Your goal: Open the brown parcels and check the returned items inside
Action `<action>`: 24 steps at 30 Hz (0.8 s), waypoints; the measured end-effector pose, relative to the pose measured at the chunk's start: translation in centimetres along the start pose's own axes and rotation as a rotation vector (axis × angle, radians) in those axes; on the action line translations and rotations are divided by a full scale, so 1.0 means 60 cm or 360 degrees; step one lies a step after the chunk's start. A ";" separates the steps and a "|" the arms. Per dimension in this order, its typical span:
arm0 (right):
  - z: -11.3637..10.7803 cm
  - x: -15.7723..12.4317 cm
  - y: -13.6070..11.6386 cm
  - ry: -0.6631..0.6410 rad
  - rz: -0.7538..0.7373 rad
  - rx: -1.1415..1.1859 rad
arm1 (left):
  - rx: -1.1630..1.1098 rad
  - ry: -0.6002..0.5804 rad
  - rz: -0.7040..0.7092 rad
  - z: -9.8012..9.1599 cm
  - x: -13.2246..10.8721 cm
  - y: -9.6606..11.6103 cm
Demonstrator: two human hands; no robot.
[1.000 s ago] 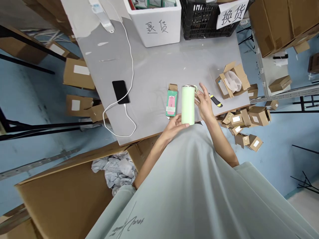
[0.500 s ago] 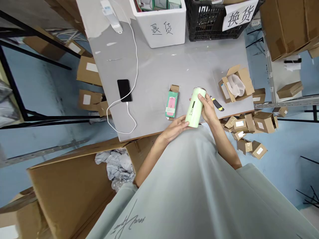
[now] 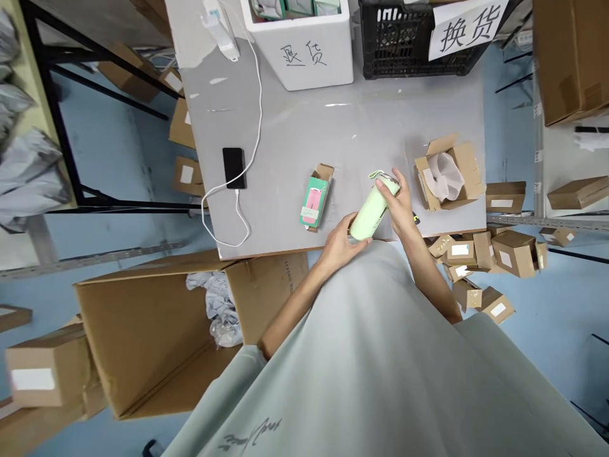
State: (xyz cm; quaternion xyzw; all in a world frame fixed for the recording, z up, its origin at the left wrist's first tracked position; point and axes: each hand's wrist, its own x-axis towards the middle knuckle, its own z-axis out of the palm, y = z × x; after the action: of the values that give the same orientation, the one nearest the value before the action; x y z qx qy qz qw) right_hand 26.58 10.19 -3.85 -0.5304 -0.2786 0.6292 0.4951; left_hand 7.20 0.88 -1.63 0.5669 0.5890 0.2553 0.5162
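Observation:
A pale green cylindrical bottle [image 3: 372, 212] is held tilted over the near edge of the grey table [image 3: 295, 139]. My left hand [image 3: 343, 238] cups its lower end. My right hand [image 3: 398, 204] is wrapped round its upper end, near the lid and its small loop. A green and pink product box [image 3: 314, 202] lies with its end flap open just left of the bottle. An opened cardboard box [image 3: 447, 172] with white wrapping inside sits to the right.
A black phone [image 3: 233, 167] on a white cable lies at the table's left. A white foam bin [image 3: 304, 38] and a black crate [image 3: 409, 32] with written labels stand at the back. A large open carton [image 3: 147, 330] and several small boxes are on the blue floor.
The bottle went from upright to tilted, its top leaning right. My right hand closed round its upper end, and the view shifted slightly.

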 end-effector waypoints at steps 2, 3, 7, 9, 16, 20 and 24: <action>-0.019 0.010 0.005 0.0129 -0.0087 -0.0148 | 0.0143 0.0025 0.0045 0.014 0.009 -0.010; -0.030 0.014 0.008 0.0161 -0.0093 -0.0225 | 0.0236 0.0055 0.0084 0.019 0.013 -0.017; -0.071 0.023 0.014 0.0017 0.0170 -0.0455 | 0.0655 0.0161 0.0238 0.030 0.020 -0.043; -0.086 0.023 0.017 -0.0072 0.0324 -0.0516 | 0.0817 0.0179 0.0271 0.032 0.019 -0.052; -0.084 0.022 0.038 -0.0055 0.0326 -0.0615 | 0.0705 0.0206 0.0302 0.011 0.030 -0.122; -0.077 0.026 0.053 0.0032 0.0123 -0.0627 | 0.0518 0.0614 -0.0438 -0.043 0.063 -0.210; -0.077 0.021 0.053 0.0093 -0.0117 -0.0609 | 0.0521 0.0622 -0.1084 -0.089 0.104 -0.279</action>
State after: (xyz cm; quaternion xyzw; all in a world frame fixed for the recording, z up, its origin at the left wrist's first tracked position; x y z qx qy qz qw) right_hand 29.99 9.43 -8.46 -0.6224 -0.3979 0.5305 0.4158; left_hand -3.25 4.42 -16.67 0.3552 0.8623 0.0761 0.3528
